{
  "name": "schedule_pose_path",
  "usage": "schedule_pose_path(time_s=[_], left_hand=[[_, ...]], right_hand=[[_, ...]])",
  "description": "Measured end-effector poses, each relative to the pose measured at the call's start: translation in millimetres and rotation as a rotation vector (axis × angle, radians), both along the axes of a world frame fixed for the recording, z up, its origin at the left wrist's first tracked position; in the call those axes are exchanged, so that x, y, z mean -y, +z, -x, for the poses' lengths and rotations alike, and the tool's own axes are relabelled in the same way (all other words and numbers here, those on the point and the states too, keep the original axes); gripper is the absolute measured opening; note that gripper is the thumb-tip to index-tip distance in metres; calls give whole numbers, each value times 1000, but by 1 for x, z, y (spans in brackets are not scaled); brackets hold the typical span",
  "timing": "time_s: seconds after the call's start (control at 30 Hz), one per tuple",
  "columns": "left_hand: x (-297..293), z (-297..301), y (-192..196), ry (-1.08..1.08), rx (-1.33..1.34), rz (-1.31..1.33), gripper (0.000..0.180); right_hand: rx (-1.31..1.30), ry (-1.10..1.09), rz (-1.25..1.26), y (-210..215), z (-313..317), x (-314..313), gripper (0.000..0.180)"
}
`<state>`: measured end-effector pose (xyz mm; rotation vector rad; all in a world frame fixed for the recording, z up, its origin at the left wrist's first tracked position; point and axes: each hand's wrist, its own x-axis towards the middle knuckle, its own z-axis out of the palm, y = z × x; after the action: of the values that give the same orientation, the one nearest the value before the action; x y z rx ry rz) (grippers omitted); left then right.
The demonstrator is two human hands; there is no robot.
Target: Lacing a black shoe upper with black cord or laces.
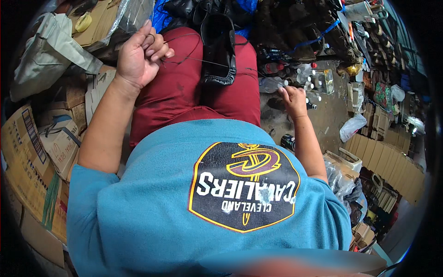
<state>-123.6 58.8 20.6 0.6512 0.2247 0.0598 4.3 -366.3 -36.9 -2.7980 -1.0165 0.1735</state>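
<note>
A black shoe (232, 53) is held between my knees, with pale stitching along its near edge. From it a thin dark thread (196, 59) runs left to my raised left hand (140, 57), whose fingers are curled around it. Over my left knee more dark thread hangs in loose loops. My right hand (294, 100) is out to the right of my thigh, thumb and fingertips pinched together. What it pinches, if anything, is too small to make out. Just beyond those fingertips lies a clear plastic bottle (271, 85).
Several more bottles (304, 76) stand on the floor to the right. Cardboard boxes (60, 145) and a pale cloth bag (44, 57) crowd the left side. Black footwear (182, 8) lies on blue plastic beyond my knees. Flattened cardboard (383, 161) and plastic bags (353, 127) are at the right.
</note>
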Motion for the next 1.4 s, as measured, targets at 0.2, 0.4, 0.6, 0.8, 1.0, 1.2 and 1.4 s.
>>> schedule_pose_path(time_s=[0.2,0.4,0.6,0.8,1.0,1.2,1.4], left_hand=[[-24,0,-8,-108,-1,26,44],[-73,7,-15,33,-318,-814,40],[-5,-42,-1,-188,106,-1551,34],[76,-77,-51,-267,242,-1419,66],[80,-78,-45,-346,145,-1259,58],[78,-85,-49,-475,264,-1252,37],[81,-87,-53,-505,269,-1260,33]], right_hand=[[84,-26,52,2,2,16,41],[-814,-679,-603,24,10,18,28],[-565,-266,-682,68,-22,-45,36],[-392,420,-93,80,-12,-160,29],[-116,197,-169,104,-19,-115,22],[111,492,-184,122,4,-147,21],[-267,565,-169,73,-6,-142,18]])
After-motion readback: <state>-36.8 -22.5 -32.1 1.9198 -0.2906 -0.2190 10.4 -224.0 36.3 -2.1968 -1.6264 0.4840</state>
